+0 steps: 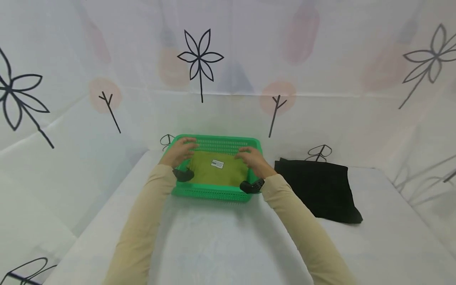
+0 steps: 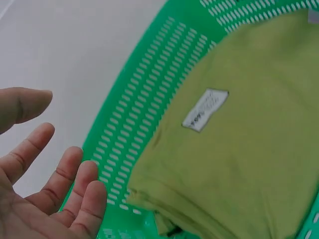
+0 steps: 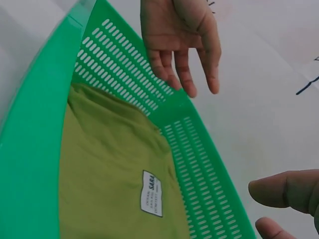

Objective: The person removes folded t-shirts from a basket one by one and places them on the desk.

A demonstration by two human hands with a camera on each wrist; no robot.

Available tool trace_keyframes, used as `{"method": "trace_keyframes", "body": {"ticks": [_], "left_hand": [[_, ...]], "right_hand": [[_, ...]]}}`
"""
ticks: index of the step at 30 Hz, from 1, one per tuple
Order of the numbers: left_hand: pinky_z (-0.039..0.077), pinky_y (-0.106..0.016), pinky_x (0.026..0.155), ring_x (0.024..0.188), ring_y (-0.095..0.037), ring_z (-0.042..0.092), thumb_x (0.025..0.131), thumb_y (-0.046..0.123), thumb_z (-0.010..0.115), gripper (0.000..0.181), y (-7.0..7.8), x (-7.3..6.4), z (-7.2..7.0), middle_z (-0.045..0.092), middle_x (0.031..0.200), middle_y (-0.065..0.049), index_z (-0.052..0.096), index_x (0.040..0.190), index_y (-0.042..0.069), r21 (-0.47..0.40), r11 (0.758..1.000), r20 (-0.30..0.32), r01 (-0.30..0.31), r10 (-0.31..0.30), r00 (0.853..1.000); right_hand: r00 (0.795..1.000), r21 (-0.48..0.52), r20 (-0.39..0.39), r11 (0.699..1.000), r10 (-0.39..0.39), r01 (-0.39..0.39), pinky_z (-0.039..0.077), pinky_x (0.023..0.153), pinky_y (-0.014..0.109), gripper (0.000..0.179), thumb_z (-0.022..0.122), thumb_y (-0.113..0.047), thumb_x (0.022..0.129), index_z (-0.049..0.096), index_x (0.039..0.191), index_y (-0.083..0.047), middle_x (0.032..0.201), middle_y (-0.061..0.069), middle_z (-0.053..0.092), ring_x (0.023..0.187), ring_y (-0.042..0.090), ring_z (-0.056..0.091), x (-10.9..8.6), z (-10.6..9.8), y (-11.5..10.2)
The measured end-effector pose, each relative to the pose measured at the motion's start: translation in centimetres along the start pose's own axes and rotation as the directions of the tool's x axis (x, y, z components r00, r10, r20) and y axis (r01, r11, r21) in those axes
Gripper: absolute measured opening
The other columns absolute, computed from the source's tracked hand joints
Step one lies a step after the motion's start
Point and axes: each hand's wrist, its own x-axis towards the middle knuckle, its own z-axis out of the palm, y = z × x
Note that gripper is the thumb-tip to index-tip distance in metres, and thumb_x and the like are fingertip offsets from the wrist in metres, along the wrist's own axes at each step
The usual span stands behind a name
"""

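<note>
A folded olive-green garment [image 1: 213,177] with a white label [image 1: 217,164] lies inside a green slotted plastic basket [image 1: 213,193]. My left hand [image 1: 181,151] hovers over the basket's left side, fingers apart and relaxed, holding nothing. Over the right side hangs my right hand [image 1: 253,160], its fingers loosely bent toward the garment with nothing in them. In the left wrist view the left fingers [image 2: 67,172] are spread beside the basket wall. The right wrist view shows the right thumb [image 3: 279,191] apart from the basket, only part of that hand being visible.
To the right of the basket, a folded black cloth [image 1: 320,190] lies on the white-covered table [image 1: 213,241]. Behind the table hangs a pale curtain [image 1: 228,114] printed with flowers and twigs. Each wrist carries a dark device [image 1: 252,186].
</note>
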Motion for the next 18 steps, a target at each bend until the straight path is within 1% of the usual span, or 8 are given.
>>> {"method": "trace_keyframes", "body": {"ticks": [4, 7, 9, 11, 15, 18], "left_hand": [[0.029, -0.044, 0.11, 0.133, -0.041, 0.034, 0.099, 0.013, 0.053, 0.055, -1.0, 1.1, -0.3, 0.033, 0.148, -0.022, 0.031, 0.147, -0.002, 0.071, 0.997, -0.023, 0.01, -0.008, 1.0], [0.032, -0.045, 0.108, 0.133, -0.04, 0.035, 0.099, 0.015, 0.055, 0.054, -1.6, 2.1, -0.3, 0.034, 0.147, -0.022, 0.034, 0.147, 0.001, 0.121, 0.991, -0.06, 0.049, -0.042, 0.997], [0.034, -0.045, 0.106, 0.133, -0.04, 0.036, 0.099, 0.016, 0.056, 0.053, -1.8, 2.3, -0.1, 0.035, 0.146, -0.022, 0.035, 0.147, 0.004, 0.147, 0.986, -0.085, 0.079, -0.067, 0.994], [0.036, -0.047, 0.105, 0.131, -0.04, 0.038, 0.098, 0.016, 0.056, 0.053, -1.9, 2.4, 0.0, 0.037, 0.145, -0.023, 0.037, 0.146, 0.004, 0.177, 0.98, -0.094, 0.093, -0.077, 0.993], [0.035, -0.052, 0.104, 0.131, -0.043, 0.036, 0.097, 0.017, 0.057, 0.056, -2.1, 2.1, 0.1, 0.035, 0.146, -0.024, 0.035, 0.147, 0.005, 0.229, 0.969, -0.072, 0.096, -0.082, 0.994], [0.033, -0.054, 0.104, 0.131, -0.043, 0.035, 0.096, 0.018, 0.058, 0.059, -2.3, 2.0, 0.1, 0.033, 0.147, -0.024, 0.033, 0.148, 0.006, 0.253, 0.961, -0.049, 0.111, -0.102, 0.994]], "right_hand": [[1.0, -0.007, 0.008, 1.0, 0.026, -0.026, 0.025, 0.11, 0.051, 0.056, 0.063, -0.018, 0.093, 0.042, 0.144, -0.006, 0.151, 0.018, 0.03, 0.136, 0.039, 0.03, 0.3, 0.0, 0.0], [0.999, 0.0, 0.014, 1.0, 0.03, -0.03, 0.024, 0.11, 0.051, 0.057, 0.062, -0.015, 0.093, 0.04, 0.145, -0.005, 0.152, 0.019, 0.028, 0.137, 0.04, 0.027, 0.8, 0.0, 0.2], [0.999, 0.001, 0.019, 0.999, 0.033, -0.033, 0.024, 0.11, 0.051, 0.058, 0.062, -0.014, 0.093, 0.038, 0.145, -0.004, 0.152, 0.019, 0.028, 0.138, 0.04, 0.027, 1.1, 0.0, 0.3], [0.999, -0.008, 0.024, 0.999, 0.034, -0.034, 0.025, 0.11, 0.051, 0.059, 0.063, -0.013, 0.093, 0.037, 0.145, -0.003, 0.151, 0.02, 0.028, 0.137, 0.041, 0.027, 1.4, 0.0, 0.4], [0.999, -0.065, 0.032, 0.998, 0.02, -0.018, 0.026, 0.109, 0.052, 0.062, 0.063, -0.013, 0.091, 0.036, 0.146, -0.001, 0.15, 0.022, 0.029, 0.137, 0.041, 0.028, 1.7, 0.0, 0.8], [0.999, -0.093, 0.036, 0.996, 0.009, -0.005, 0.027, 0.109, 0.051, 0.063, 0.063, -0.013, 0.091, 0.035, 0.146, 0.001, 0.15, 0.022, 0.029, 0.137, 0.041, 0.027, 1.7, 0.2, 1.0]]}}
